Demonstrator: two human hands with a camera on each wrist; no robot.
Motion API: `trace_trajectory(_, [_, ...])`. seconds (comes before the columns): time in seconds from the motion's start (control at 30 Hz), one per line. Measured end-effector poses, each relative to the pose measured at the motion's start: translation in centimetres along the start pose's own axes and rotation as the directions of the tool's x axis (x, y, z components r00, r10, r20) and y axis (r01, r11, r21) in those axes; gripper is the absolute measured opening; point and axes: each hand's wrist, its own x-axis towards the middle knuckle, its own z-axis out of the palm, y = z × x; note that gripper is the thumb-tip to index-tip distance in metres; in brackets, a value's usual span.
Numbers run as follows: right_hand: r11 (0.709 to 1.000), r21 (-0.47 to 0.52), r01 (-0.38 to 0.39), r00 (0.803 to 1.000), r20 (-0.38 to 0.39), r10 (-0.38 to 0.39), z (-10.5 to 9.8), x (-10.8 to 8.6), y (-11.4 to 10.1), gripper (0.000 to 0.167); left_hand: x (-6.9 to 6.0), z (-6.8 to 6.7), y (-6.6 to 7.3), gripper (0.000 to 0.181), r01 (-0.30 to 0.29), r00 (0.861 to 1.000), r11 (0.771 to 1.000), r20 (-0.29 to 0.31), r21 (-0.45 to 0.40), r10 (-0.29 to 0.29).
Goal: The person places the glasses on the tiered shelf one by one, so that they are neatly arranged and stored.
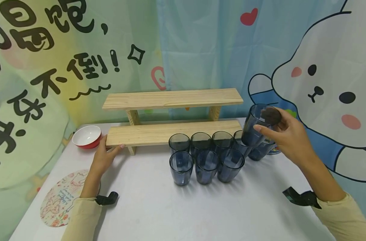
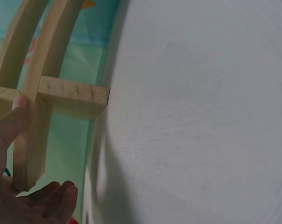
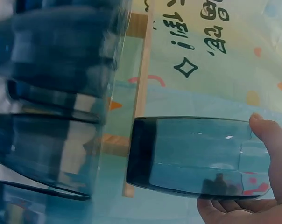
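Note:
My right hand [image 1: 288, 137] grips a dark blue, see-through glass tumbler [image 1: 253, 125], raised and slightly tilted at the right end of the wooden shelf. In the right wrist view, thumb and fingers hold this tumbler [image 3: 197, 156] from opposite sides near its rim. My left hand [image 1: 106, 159] holds the left end of the two-tier wooden shelf [image 1: 140, 135] by its lower plank. The left wrist view has the thumb on the plank [image 2: 36, 126] and the other fingers by its end. Several matching tumblers [image 1: 181, 169] stand in two rows before the shelf.
A red bowl [image 1: 87, 136], white inside, sits left of the shelf. Nearer lies a round patterned mat [image 1: 60, 201], partly behind the left forearm. White cloth covers the table [image 1: 171, 214]. A printed curtain [image 1: 195, 43] hangs behind, close to the shelf.

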Motion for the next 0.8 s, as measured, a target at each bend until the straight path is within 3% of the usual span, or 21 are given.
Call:
trace_trajectory(0.2, [1.000, 0.024, 0.011, 1.000, 0.001, -0.011, 0.6, 4.5, -1.0, 0.078, 0.1, 0.1, -0.1, 0.088, -0.024, 1.000, 1.000, -0.013, -0.019, 0.024])
trace_trajectory(0.43, [0.997, 0.027, 0.070, 0.997, -0.047, -0.069, 1.6, 9.4, -1.7, 0.071, 0.1, 0.1, -0.2, 0.089, -0.032, 0.999, 0.999, -0.015, -0.021, 0.031])
trace_trajectory(0.6, [0.997, 0.035, 0.069, 0.994, -0.084, -0.066, 2.3, 12.3, -2.0, 0.072, 0.0, 0.2, -0.2, 0.088, -0.031, 0.999, 0.999, -0.020, -0.012, 0.031])
trace_trajectory(0.8, [0.998, 0.042, 0.044, 0.993, -0.111, -0.039, 3.2, 15.0, -1.9, 0.052, 0.1, 0.3, -0.3, 0.085, -0.043, 0.999, 0.999, -0.027, -0.009, 0.043])
